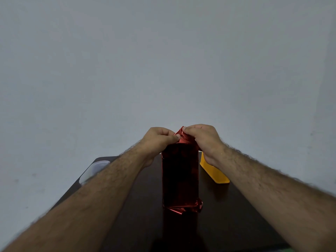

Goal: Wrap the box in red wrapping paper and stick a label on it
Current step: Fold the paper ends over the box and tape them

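Note:
A tall box wrapped in shiny red paper [179, 177] stands upright on the dark table [236, 215]. Crumpled paper folds bunch at its lower end near me. My left hand [156, 140] and my right hand [203, 140] meet at the box's top end. Both pinch the loose red paper flap [182, 136] that sticks up there, with fingers curled over it. No label is visible.
A yellow flat object [213, 171] lies on the table just right of the box, partly behind my right wrist. A white round object [96, 169] sits at the table's far left corner, partly behind my left forearm. A plain grey wall rises behind.

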The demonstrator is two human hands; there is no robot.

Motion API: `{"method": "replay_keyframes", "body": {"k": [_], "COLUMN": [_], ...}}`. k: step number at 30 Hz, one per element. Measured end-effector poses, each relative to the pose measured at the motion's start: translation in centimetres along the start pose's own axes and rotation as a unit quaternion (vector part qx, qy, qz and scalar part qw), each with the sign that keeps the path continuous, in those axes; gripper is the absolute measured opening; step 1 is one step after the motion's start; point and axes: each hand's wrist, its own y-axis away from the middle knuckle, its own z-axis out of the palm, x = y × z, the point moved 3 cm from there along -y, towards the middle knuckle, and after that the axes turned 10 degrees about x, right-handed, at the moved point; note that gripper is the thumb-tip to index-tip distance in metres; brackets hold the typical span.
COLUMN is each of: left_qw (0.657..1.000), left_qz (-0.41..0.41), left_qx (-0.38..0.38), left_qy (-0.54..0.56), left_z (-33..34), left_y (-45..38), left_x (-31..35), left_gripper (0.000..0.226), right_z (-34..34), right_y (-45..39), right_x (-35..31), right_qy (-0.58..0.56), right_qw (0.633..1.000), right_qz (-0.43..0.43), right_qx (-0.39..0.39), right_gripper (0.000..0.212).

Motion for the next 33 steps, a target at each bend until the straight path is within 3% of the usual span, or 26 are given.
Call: {"method": "replay_keyframes", "body": {"k": [6,10,16,22,28,33], "left_qw": [0.999,0.999,0.999,0.998,0.997,0.992], "left_qz": [-0.018,-0.017,0.032,0.063,0.056,0.061], "left_qx": [-0.022,-0.031,0.008,0.018,0.043,0.083], "left_qy": [0.019,0.017,0.002,-0.020,-0.044,-0.067], "left_z": [0.2,0.3,-0.3,-0.6,-0.5,-0.3], "left_y": [0.3,0.2,0.2,-0.1,-0.6,-1.0], "left_x": [-0.1,-0.2,-0.3,-0.7,-0.5,-0.5], "left_gripper": [0.020,0.022,0.018,0.026,0.035,0.041], "right_z": [-0.6,-0.6,-0.4,-0.2,0.0,-0.4], "right_y": [-0.3,-0.6,-1.6,-2.6,-3.4,-2.7], "right_x": [0.1,-0.2,-0.5,-0.7,0.5,0.6], "right_qy": [-0.001,0.019,0.068,0.136,0.192,0.170], "right_qw": [0.999,0.999,0.997,0.987,0.980,0.985], "right_qz": [-0.031,-0.002,0.020,-0.012,-0.011,0.021], "right_qx": [-0.037,-0.036,-0.025,-0.079,-0.053,-0.036], "right_gripper": [0.013,0.007,0.009,0.008,0.007,0.012]}}
